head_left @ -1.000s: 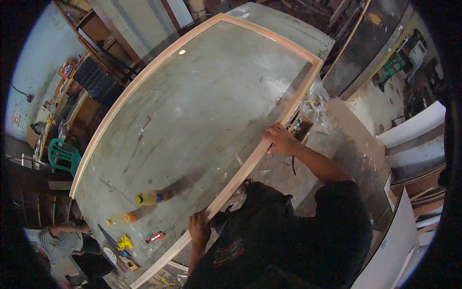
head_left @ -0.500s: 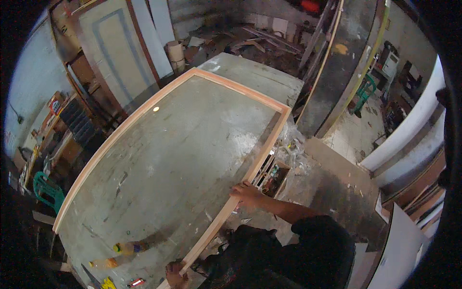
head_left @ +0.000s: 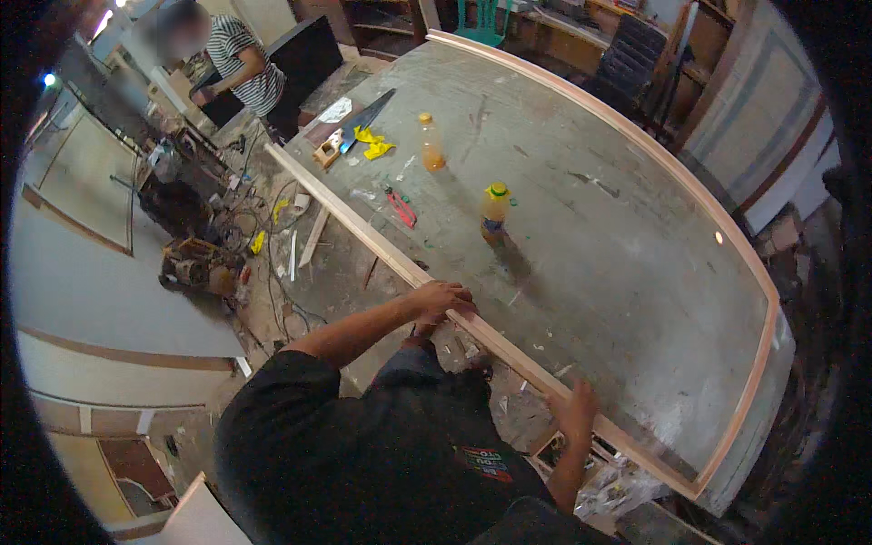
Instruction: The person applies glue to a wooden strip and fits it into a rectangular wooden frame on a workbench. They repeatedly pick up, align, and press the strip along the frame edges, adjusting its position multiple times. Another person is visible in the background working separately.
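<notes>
A long, pale wooden frame (head_left: pixel 381 247) lies along the edges of a large grey-green worktable (head_left: pixel 627 263). Its near rail, right-hand short rail and far rail are joined, while no rail spans the left end. My left hand (head_left: pixel 443 298) is closed over the near rail around its middle. Farther right along the same rail is my right hand (head_left: pixel 574 413), at the wood with its fingers blurred, so its grip is unclear. On the table beyond my left hand stand a bottle with a yellow-green cap (head_left: pixel 494 207) and a bottle of orange liquid (head_left: pixel 431 143).
Red-handled pliers (head_left: pixel 401 208), yellow scraps (head_left: pixel 373 143), a hand saw (head_left: pixel 368 118) and a wooden plane (head_left: pixel 328 150) lie toward the table's left end. Beyond it stands a person in a striped shirt (head_left: pixel 241 64). Cables (head_left: pixel 250 222) and offcuts litter the floor at left.
The view has swung left, bringing the table's left end and another person into sight. My left hand stays on the near rail; my right hand's fingers now look raised and blurred.
</notes>
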`<state>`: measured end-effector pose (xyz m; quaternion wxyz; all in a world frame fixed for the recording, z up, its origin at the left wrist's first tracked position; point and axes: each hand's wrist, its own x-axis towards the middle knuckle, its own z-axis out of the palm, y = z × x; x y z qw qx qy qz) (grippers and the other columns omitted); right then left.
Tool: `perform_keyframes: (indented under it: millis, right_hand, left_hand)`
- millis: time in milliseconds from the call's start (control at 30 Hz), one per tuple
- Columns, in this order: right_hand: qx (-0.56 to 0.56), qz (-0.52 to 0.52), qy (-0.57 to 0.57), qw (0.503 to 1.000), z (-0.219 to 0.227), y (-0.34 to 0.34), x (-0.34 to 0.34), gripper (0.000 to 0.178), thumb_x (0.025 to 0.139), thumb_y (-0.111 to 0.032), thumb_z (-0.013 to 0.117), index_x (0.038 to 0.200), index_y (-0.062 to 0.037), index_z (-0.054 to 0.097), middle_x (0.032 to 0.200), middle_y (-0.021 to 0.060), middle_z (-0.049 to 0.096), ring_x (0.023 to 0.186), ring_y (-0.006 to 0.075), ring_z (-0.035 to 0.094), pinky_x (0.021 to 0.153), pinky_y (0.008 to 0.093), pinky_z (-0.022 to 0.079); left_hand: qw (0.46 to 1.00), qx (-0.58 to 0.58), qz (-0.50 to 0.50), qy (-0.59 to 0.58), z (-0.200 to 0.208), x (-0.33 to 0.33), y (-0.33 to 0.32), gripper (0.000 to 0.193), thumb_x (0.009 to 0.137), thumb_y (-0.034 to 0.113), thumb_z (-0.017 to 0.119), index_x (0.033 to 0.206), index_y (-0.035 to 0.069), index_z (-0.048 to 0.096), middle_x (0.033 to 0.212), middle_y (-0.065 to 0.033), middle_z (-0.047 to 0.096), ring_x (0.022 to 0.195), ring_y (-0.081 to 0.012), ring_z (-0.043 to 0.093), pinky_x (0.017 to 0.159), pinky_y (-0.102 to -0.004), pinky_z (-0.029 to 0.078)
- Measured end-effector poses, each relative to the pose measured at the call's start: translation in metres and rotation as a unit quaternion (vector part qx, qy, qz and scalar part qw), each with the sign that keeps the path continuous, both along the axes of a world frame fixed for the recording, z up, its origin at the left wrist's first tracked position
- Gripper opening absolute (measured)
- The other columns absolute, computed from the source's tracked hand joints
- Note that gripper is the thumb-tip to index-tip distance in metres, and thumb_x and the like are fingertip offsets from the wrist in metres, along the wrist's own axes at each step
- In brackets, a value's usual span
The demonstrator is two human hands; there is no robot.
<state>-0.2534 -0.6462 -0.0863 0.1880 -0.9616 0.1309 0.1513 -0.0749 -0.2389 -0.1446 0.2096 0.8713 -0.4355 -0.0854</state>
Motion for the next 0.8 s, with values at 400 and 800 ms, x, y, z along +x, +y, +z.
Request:
perform_keyframes:
  millis: [400,800]
  right_hand:
    - [0.154,0.253,-0.166,0.940,0.021,0.239,0.100,0.046,0.082,-0.019,0.081,0.123,-0.0034,0.066,0.115,0.0188,0.067,0.106,0.0353,0.066,0.095,0.0456,0.051]
    - [0.279,0.017,-0.183,0.943,-0.018,0.415,0.146,0.015,0.085,0.000,0.076,0.101,0.0017,0.077,0.086,0.0103,0.076,0.080,0.0154,0.072,0.075,0.0284,0.057]
  left_hand:
    - [0.999,0.026,-0.012,-0.043,-0.006,-0.017,0.029,0.080,0.071,0.022,0.084,0.145,0.019,0.053,0.144,-0.0083,0.051,0.138,-0.0303,0.046,0.119,-0.0502,0.034]
    - [0.831,-0.253,0.495,-0.022,-0.083,-0.114,0.346,0.052,0.084,0.025,0.080,0.129,0.008,0.059,0.131,-0.0168,0.060,0.120,-0.0386,0.056,0.102,-0.0486,0.045]
